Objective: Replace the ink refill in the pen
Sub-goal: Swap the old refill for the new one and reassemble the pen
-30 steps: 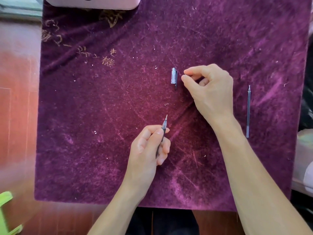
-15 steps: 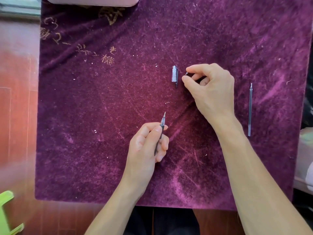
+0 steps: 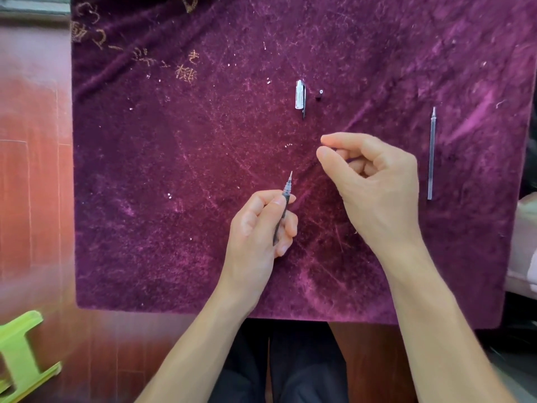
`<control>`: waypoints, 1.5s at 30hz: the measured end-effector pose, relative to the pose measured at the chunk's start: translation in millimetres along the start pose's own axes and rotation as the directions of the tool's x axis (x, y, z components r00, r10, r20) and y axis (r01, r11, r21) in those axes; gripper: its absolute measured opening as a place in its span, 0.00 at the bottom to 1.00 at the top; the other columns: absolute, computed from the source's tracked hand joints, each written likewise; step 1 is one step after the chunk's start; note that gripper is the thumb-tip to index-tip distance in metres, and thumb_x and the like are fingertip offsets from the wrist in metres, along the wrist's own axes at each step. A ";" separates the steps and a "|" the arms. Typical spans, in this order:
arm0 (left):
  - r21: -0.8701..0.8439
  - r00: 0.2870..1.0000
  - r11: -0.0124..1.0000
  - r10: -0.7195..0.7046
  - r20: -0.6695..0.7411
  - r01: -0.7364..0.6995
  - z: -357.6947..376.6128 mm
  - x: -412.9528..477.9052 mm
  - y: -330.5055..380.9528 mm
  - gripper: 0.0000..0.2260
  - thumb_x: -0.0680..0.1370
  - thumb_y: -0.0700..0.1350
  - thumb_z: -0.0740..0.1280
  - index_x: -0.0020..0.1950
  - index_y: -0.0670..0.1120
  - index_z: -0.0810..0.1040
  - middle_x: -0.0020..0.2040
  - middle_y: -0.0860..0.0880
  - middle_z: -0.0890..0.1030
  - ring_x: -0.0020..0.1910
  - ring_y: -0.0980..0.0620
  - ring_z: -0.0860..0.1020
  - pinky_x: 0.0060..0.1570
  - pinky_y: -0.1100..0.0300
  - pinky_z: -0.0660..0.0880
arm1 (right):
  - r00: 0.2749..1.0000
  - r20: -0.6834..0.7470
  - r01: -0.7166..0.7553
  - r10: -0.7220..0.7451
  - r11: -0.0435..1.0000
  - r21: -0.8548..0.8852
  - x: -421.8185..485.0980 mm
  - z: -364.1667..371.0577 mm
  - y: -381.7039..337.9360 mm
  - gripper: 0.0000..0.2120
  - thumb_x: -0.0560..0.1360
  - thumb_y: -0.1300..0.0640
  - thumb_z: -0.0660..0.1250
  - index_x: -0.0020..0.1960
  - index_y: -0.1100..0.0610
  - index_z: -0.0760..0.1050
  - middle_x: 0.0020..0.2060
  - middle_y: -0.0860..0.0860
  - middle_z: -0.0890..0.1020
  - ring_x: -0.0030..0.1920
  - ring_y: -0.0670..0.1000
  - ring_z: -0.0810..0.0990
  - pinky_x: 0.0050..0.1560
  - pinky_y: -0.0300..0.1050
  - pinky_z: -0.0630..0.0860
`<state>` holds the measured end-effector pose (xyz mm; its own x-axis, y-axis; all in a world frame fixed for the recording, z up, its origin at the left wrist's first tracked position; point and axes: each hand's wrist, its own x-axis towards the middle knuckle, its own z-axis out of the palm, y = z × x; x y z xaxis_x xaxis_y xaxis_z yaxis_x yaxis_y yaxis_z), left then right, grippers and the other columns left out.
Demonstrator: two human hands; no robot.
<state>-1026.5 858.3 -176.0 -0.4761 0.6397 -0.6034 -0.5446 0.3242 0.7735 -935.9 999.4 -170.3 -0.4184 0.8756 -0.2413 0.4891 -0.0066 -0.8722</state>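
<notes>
Two hands are above the purple cloth (image 3: 145,228). Left hand (image 3: 258,228) has the pen (image 3: 283,206) in its grip. Right hand (image 3: 374,184) is loosely curled, grasping nothing; the refill (image 3: 431,152) lies beside it.

The left hand (image 3: 261,228) hides the lower part of the pen (image 3: 284,202). We cannot tell if the right hand (image 3: 374,181) pinches something.

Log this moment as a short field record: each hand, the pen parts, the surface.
left hand: grips pen, tip pointing away
right hand: above the cloth, fingers curled, seems empty
pen cap: lying on cloth
small black piece: right of cap, apart
spare refill: lying near right edge, untouched
surface: purple velvet cloth
</notes>
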 end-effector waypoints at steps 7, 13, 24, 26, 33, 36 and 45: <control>-0.013 1.000 1.000 -0.011 -0.008 0.011 0.2 -15.3 -11.7 0.15 0.82 0.49 0.61 0.57 0.40 0.79 0.33 0.49 0.79 0.25 0.56 0.69 0.28 0.66 0.69 | 0.977 0.169 -0.140 0.128 0.988 0.061 -50.7 8.8 9.1 0.09 0.85 0.59 0.68 0.55 0.53 0.88 0.40 0.40 0.86 0.33 0.36 0.80 0.39 0.27 0.73; 0.008 0.999 1.000 -0.017 -0.029 0.017 -2.1 -27.4 -15.9 0.15 0.84 0.46 0.60 0.59 0.36 0.78 0.33 0.48 0.78 0.25 0.56 0.69 0.28 0.65 0.69 | 0.949 0.279 -0.199 0.145 0.964 0.174 -66.7 7.4 17.1 0.11 0.86 0.60 0.66 0.55 0.51 0.87 0.37 0.36 0.85 0.34 0.36 0.79 0.37 0.29 0.72; 0.015 0.999 1.000 -0.021 -0.026 0.022 -6.5 -40.9 -22.8 0.14 0.85 0.43 0.59 0.61 0.35 0.78 0.33 0.48 0.77 0.25 0.56 0.69 0.27 0.65 0.68 | 0.910 0.385 -0.271 0.153 0.922 0.275 -74.4 5.4 24.7 0.10 0.84 0.56 0.68 0.57 0.49 0.88 0.41 0.45 0.87 0.33 0.43 0.72 0.37 0.35 0.73; 0.016 1.000 1.000 -0.020 -0.022 0.020 -6.2 -42.8 -23.4 0.14 0.85 0.43 0.59 0.60 0.35 0.78 0.33 0.48 0.77 0.25 0.56 0.69 0.27 0.65 0.68 | 0.910 0.384 -0.272 0.155 0.923 0.273 -76.2 4.6 25.1 0.10 0.84 0.56 0.69 0.57 0.49 0.88 0.41 0.46 0.87 0.33 0.42 0.72 0.37 0.36 0.73; 0.014 1.000 1.000 -0.016 -0.012 0.016 -5.1 -50.4 -23.6 0.11 0.85 0.43 0.59 0.57 0.37 0.77 0.33 0.47 0.78 0.24 0.56 0.69 0.27 0.66 0.68 | 0.912 0.377 -0.281 0.162 0.917 0.284 -77.7 1.4 19.9 0.09 0.84 0.57 0.69 0.54 0.50 0.88 0.38 0.44 0.84 0.34 0.44 0.71 0.37 0.36 0.72; 0.013 1.000 1.000 -0.015 0.004 0.015 -3.9 -52.5 -23.0 0.09 0.85 0.43 0.59 0.54 0.42 0.77 0.33 0.48 0.78 0.24 0.56 0.69 0.27 0.66 0.68 | 0.913 0.374 -0.281 0.161 0.913 0.295 -75.8 0.1 18.1 0.08 0.83 0.57 0.70 0.54 0.50 0.88 0.38 0.46 0.83 0.34 0.45 0.71 0.35 0.36 0.71; 0.028 1.000 0.999 -0.016 0.007 0.016 -2.5 -54.1 -22.3 0.10 0.85 0.43 0.59 0.57 0.40 0.77 0.33 0.48 0.78 0.25 0.56 0.69 0.27 0.65 0.67 | 0.919 0.354 -0.298 0.171 0.892 0.341 -70.0 -0.7 16.5 0.06 0.81 0.55 0.72 0.52 0.51 0.88 0.40 0.43 0.84 0.34 0.42 0.73 0.37 0.33 0.73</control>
<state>-990.3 814.7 -161.1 -0.4622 0.6395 -0.6143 -0.5325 0.3538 0.7690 -898.0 938.3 -167.5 -0.5719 0.6327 -0.5221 0.2999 -0.4312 -0.8510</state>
